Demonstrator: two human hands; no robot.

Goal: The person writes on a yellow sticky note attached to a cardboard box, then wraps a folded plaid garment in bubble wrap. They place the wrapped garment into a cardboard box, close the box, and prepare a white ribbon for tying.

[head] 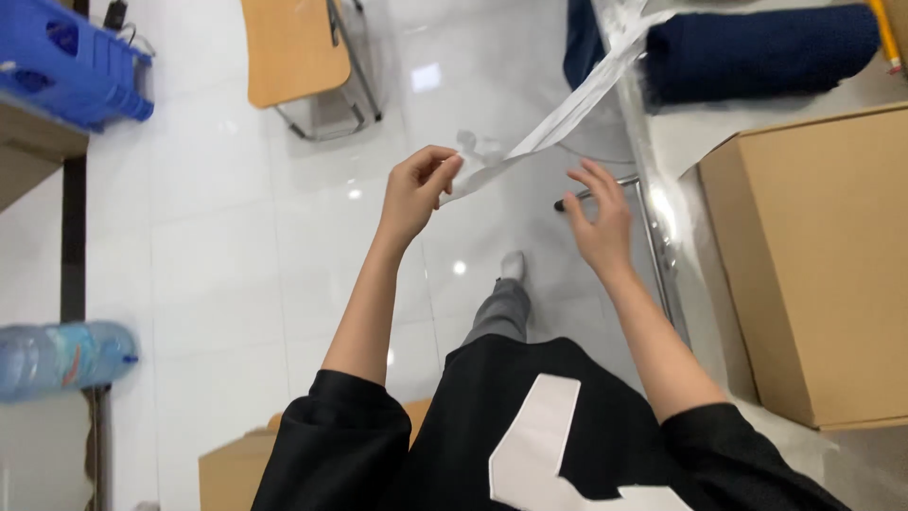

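My left hand (416,189) pinches the near end of a long clear plastic strip (567,112), a bag or film pulled taut. The strip runs up and to the right toward the edge of a table (681,142) at the top right. My right hand (601,222) hovers just right of the strip, fingers spread, holding nothing. Both arms reach forward over a glossy white tiled floor (246,265). My black shirt with a white patch fills the bottom of the view.
A large brown cardboard box (813,265) sits at the right. A rolled dark blue fabric (766,52) lies at the top right. A wooden chair (293,47), a blue plastic crate (71,61) and a water bottle (61,358) stand to the left.
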